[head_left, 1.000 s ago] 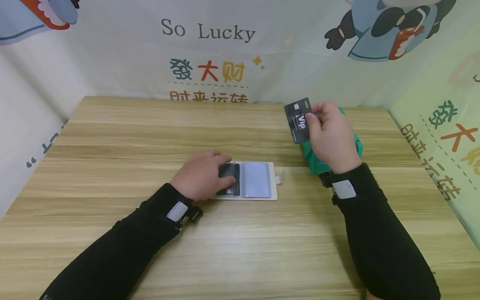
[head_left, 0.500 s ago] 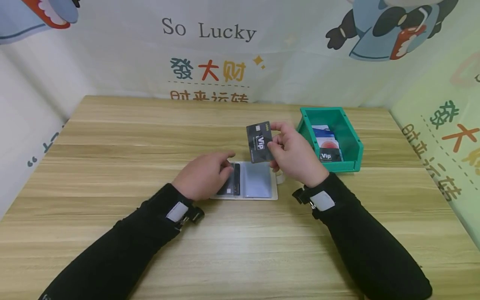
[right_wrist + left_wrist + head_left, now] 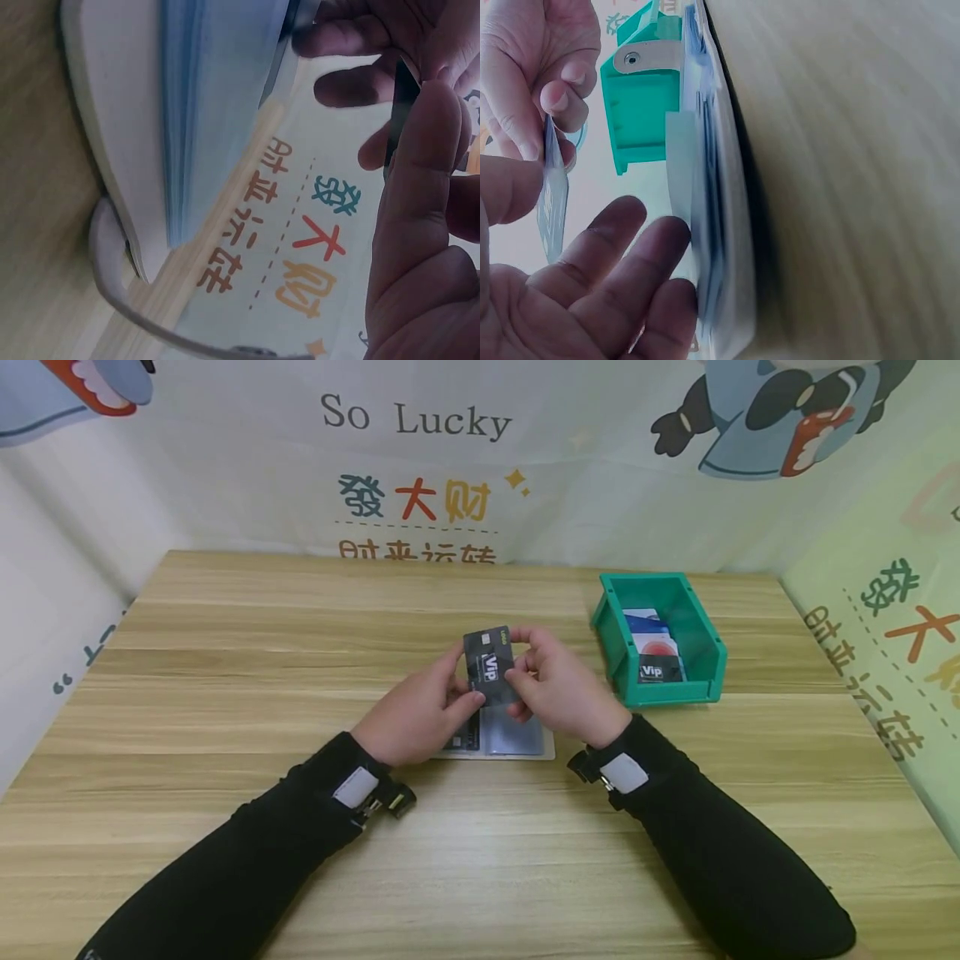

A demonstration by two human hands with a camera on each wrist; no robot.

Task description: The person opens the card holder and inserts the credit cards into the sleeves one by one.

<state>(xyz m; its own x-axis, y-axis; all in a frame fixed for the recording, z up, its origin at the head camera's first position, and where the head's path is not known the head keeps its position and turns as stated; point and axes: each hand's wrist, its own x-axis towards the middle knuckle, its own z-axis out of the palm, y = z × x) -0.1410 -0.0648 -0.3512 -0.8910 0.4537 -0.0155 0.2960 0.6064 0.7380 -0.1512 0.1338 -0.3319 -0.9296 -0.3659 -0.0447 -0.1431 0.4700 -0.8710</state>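
Black Vip card (image 3: 489, 667) held up over the opened card holder (image 3: 515, 737). Right hand (image 3: 567, 687) fingers pinch its right side, left hand (image 3: 411, 714) fingers its left; two-sided edge grip probably steadies it. Holder lies open on table (image 3: 225, 710), likely exposing its sleeves. Green bin (image 3: 671, 695), right side, presumably keeps other cards (image 3: 657, 647) reachable.

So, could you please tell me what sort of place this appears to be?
Probably a tabletop set up for recording: printed backdrops border a wood-grain table, and a small device is strapped over a black sleeve.
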